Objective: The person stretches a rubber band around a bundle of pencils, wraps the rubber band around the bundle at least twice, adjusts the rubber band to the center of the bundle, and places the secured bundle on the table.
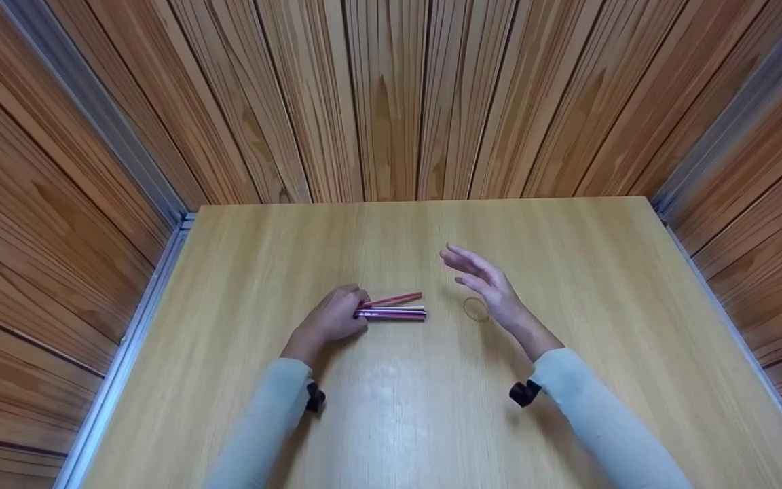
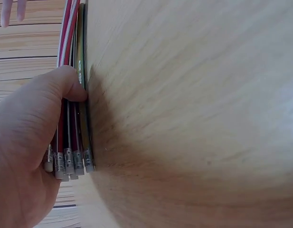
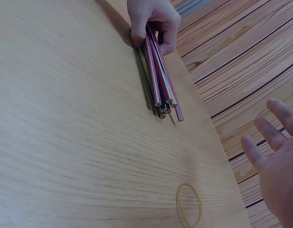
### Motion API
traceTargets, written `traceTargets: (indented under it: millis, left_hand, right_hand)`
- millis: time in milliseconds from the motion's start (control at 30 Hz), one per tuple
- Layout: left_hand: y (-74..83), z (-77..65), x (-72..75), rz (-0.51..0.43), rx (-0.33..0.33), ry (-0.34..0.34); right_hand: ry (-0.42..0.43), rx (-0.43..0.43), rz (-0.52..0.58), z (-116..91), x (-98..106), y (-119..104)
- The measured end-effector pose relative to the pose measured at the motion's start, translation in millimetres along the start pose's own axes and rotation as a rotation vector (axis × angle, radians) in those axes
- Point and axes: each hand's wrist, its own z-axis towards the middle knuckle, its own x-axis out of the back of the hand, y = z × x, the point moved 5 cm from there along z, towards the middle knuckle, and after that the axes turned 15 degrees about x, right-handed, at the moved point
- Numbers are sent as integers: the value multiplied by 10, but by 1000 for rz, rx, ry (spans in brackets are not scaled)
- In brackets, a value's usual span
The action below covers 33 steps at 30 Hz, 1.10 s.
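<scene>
My left hand (image 1: 337, 314) grips a bundle of several pencils (image 1: 394, 312) low over the table, their unsharpened ends pointing right. In the left wrist view the thumb wraps over the pencils (image 2: 80, 118), and their white erasers and metal bands show below it. One red pencil (image 1: 401, 298) splays away from the others. My right hand (image 1: 489, 285) is raised above the table, its fingers extended and holding nothing. Beneath and beside it lies a thin yellowish rubber band (image 1: 476, 310), which forms a loop on the tabletop in the right wrist view too.
The light wooden table (image 1: 432, 421) spreads around both hands. Wood-plank walls (image 1: 391, 102) stand behind it and at both sides, with a metal rail (image 1: 126, 346) along the left edge. A small black device (image 1: 524, 392) sits at the right wrist.
</scene>
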Motion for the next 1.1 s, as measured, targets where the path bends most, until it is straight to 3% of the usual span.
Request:
traceTargets:
  millis: [433,967,1100]
  left_hand:
    - [-28,-5,-8,-29,68,-23]
    - [67,-38,191,84,-38,65]
    - [92,-43,222,118,-33,63]
  right_hand:
    - [22,26,13,72,-12,-100]
    - [19,23,-13,71,20,-95]
    - [13,13,-19,73,23,-98]
